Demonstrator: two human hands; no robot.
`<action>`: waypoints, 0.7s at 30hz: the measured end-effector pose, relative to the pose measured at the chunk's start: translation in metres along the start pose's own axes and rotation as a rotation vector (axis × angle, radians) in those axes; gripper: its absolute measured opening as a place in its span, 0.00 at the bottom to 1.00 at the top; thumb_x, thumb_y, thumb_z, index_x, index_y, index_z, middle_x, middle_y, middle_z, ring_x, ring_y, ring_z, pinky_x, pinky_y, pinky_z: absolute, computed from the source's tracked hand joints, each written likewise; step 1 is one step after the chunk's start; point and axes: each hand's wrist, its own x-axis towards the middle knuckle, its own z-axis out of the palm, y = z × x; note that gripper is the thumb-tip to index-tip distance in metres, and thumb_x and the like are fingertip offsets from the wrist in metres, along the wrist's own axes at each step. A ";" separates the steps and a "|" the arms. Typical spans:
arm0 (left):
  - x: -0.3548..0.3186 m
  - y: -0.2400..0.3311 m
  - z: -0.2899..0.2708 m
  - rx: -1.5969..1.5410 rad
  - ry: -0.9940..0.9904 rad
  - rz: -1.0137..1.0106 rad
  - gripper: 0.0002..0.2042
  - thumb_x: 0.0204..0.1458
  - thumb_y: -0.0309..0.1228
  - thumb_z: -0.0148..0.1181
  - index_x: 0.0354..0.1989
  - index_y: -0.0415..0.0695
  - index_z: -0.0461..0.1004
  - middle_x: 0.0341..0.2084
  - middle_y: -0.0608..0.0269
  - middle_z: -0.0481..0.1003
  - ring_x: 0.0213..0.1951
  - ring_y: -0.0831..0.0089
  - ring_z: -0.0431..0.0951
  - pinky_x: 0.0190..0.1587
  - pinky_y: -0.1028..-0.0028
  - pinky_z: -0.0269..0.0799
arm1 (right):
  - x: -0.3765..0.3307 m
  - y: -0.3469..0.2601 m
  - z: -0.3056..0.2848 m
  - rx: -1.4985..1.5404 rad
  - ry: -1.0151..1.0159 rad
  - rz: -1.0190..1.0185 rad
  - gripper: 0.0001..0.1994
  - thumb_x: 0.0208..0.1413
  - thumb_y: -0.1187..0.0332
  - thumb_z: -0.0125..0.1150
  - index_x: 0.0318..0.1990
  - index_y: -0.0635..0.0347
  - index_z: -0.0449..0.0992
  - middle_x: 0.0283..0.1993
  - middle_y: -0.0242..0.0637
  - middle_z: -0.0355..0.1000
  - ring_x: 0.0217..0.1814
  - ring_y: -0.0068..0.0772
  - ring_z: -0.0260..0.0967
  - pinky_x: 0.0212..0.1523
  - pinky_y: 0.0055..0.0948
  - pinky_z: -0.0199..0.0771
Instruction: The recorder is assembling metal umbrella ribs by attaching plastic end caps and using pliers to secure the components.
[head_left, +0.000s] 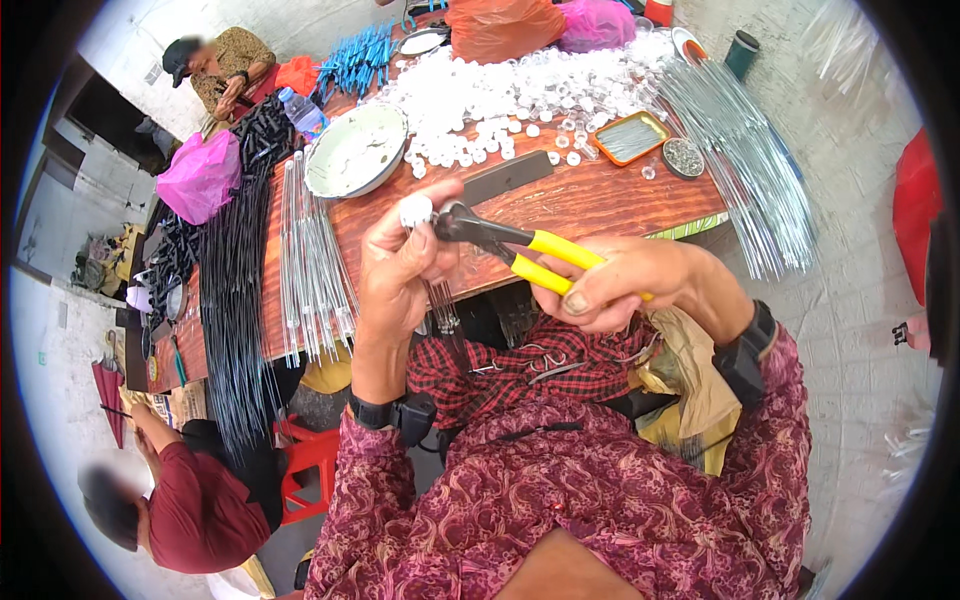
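My left hand [402, 265] is raised over the table edge, pinching a small white plastic cap [415, 210] with thin metal wires [441, 305] hanging below it. My right hand [628, 284] grips the yellow handles of black-jawed pliers [500, 245]. The pliers' jaws meet the white cap at my left fingertips. A red checked cloth [520, 370] lies on my lap with a few bent wire pieces on it.
A wooden table [600, 200] holds a heap of white caps [530, 95], a round metal bowl [355, 150], an orange tray [628, 137], bundles of silver rods [745, 160] and black rods [235, 300]. Pink and orange bags sit beyond. Two other people sit at left.
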 end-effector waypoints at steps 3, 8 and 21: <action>-0.001 0.001 -0.001 0.010 -0.012 -0.016 0.23 0.59 0.36 0.62 0.56 0.30 0.71 0.28 0.70 0.72 0.21 0.86 0.61 0.24 0.83 0.53 | 0.003 0.004 0.005 -0.020 -0.020 -0.045 0.14 0.59 0.65 0.55 0.48 0.64 0.67 0.26 0.24 0.60 0.23 0.14 0.57 0.23 0.20 0.56; -0.001 -0.001 -0.003 -0.029 -0.031 0.021 0.23 0.60 0.35 0.61 0.56 0.29 0.70 0.27 0.71 0.70 0.22 0.86 0.60 0.24 0.83 0.52 | 0.007 -0.005 0.017 -0.325 0.254 -0.152 0.16 0.61 0.65 0.54 0.53 0.64 0.66 0.40 0.35 0.72 0.35 0.23 0.72 0.36 0.22 0.75; -0.001 0.000 -0.005 -0.029 -0.019 0.032 0.26 0.59 0.38 0.62 0.59 0.31 0.68 0.26 0.73 0.67 0.22 0.85 0.59 0.25 0.82 0.53 | 0.002 -0.026 0.025 0.058 0.069 -0.014 0.23 0.61 0.66 0.56 0.59 0.66 0.60 0.52 0.49 0.71 0.47 0.34 0.75 0.46 0.35 0.81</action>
